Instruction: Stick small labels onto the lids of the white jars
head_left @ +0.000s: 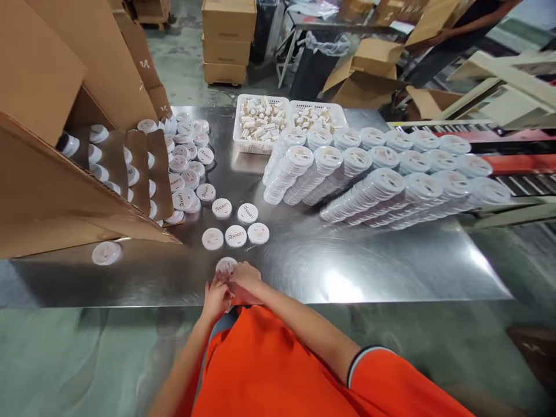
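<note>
Left hand (215,299): fingers bent against round container (226,266); grip cannot be told;
Right hand (247,276): curled at its right edge; hold cannot be told;
Round container: frame's lower centre, below five white containers (236,236).

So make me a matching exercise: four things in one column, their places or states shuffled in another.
1. Foremost round white container
2. Stacked round pale discs
3. White perforated plastic baskets
4. Large brown cardboard box with dividers

A. Holding small white-and-tan pieces
B. At the left end of the shiny metal table
C. Touched by the left hand and right hand
D. Lined up in rows

Pairs: 1-C, 2-D, 3-A, 4-B
</note>
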### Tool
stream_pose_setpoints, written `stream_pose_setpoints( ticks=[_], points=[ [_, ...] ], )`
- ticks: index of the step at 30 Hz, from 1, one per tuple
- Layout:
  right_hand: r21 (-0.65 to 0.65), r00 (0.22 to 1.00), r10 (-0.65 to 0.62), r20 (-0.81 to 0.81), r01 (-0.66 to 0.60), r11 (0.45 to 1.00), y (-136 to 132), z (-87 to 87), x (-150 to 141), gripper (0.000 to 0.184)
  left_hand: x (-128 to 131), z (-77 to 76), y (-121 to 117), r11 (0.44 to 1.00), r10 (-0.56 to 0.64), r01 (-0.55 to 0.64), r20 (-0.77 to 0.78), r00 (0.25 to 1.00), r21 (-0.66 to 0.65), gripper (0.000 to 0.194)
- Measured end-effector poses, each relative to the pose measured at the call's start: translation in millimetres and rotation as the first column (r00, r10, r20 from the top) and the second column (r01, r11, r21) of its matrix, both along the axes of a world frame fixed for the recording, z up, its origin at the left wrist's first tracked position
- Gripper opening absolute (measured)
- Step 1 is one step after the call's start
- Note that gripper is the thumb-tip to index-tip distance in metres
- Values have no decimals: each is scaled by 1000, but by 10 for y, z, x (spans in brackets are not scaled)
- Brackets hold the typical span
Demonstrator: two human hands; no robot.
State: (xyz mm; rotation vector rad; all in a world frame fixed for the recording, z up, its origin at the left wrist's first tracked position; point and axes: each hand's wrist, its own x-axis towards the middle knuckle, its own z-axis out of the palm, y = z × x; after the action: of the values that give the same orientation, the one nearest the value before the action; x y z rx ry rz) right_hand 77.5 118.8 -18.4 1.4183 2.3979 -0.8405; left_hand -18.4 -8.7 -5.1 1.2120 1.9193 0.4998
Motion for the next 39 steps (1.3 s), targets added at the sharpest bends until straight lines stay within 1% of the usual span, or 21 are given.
stream_pose_setpoints(
  ticks=[2, 4, 5, 7, 9, 11, 13, 15, 17, 18, 19, 21, 23, 25, 27, 30, 33, 34, 36, 38, 39],
  points=[
    [67, 992, 121, 29, -122, 990, 166, 123, -40, 35, 2, 6, 7, 999, -32, 30, -62, 998, -34, 19],
    [173, 957, 289, 7, -286, 942, 396, 221, -117, 45, -62, 11, -30, 998, -54, 52, -105, 993, -23, 20],
    [223, 938, 346, -11, -335, 916, 522, 250, -163, 50, -114, 14, -57, 998, -62, 61, -118, 991, -17, 21],
    [277, 929, 371, -5, -355, 893, 753, 261, -251, 59, -227, 28, -105, 997, -73, 71, -134, 988, -18, 20],
    [266, 931, 362, 42, -360, 894, 911, 225, -305, 72, -297, 53, -123, 997, -83, 82, -149, 985, -18, 20],
    [248, 919, 386, 76, -392, 886, 961, 175, -301, 79, -271, 80, -92, 996, -94, 93, -164, 982, -15, 18],
    [254, 917, 394, 59, -396, 882, 906, 139, -232, 74, -145, 94, -21, 997, -81, 77, -173, 982, -29, 15],
    [224, 949, 314, -15, -303, 926, 786, 127, -105, 65, 31, 87, 59, 997, -36, 21, -181, 983, -81, 13],
    [81, 984, 124, -126, -115, 990, 651, 121, 60, 53, 175, 63, 107, 992, -2, -21, -188, 982, -122, 13],
    [-18, 985, -5, -174, 1, 1000, 590, 113, 149, 46, 213, 49, 111, 992, -5, -18, -185, 983, -122, 14],
    [-116, 967, -140, -211, 117, 986, 535, 97, 238, 40, 224, 33, 101, 994, -21, 2, -177, 984, -107, 16],
    [-266, 898, -361, -251, 294, 918, 441, 42, 401, 38, 169, 3, 50, 996, -78, 70, -149, 986, -58, 18],
    [-348, 838, -481, -258, 384, 855, 356, -34, 532, 40, 52, -22, -11, 994, -114, 112, -126, 985, -19, 20],
    [-380, 818, -522, -242, 416, 826, 262, -105, 625, 39, -62, -39, -52, 993, -121, 121, -117, 986, -4, 20],
    [-347, 836, -505, -214, 418, 839, 155, -145, 680, 36, -120, -49, -66, 992, -126, 127, -117, 985, -1, 21],
    [-243, 902, -409, -135, 370, 897, 5, -118, 701, 30, -66, -56, -71, 991, -129, 132, -134, 983, 12, 20],
    [-98, 949, -316, -8, 314, 944, -60, -12, 677, 39, 66, -65, -82, 994, -111, 112, -133, 985, 4, 18],
    [-38, 964, -267, 5, 267, 963, -57, 27, 666, 44, 100, -70, -86, 994, -109, 110, -126, 986, 1, 17],
    [53, 992, -122, -15, 123, 991, -26, 91, 641, 51, 126, -82, -90, 993, -113, 115, -113, 987, 15, 17],
    [66, 999, 16, -46, -13, 998, 3, 128, 612, 49, 90, -93, -95, 992, -115, 119, -103, 988, 36, 17],
    [49, 998, 50, -49, -47, 998, 3, 136, 594, 47, 52, -95, -99, 992, -114, 118, -92, 989, 39, 18]
  ],
)
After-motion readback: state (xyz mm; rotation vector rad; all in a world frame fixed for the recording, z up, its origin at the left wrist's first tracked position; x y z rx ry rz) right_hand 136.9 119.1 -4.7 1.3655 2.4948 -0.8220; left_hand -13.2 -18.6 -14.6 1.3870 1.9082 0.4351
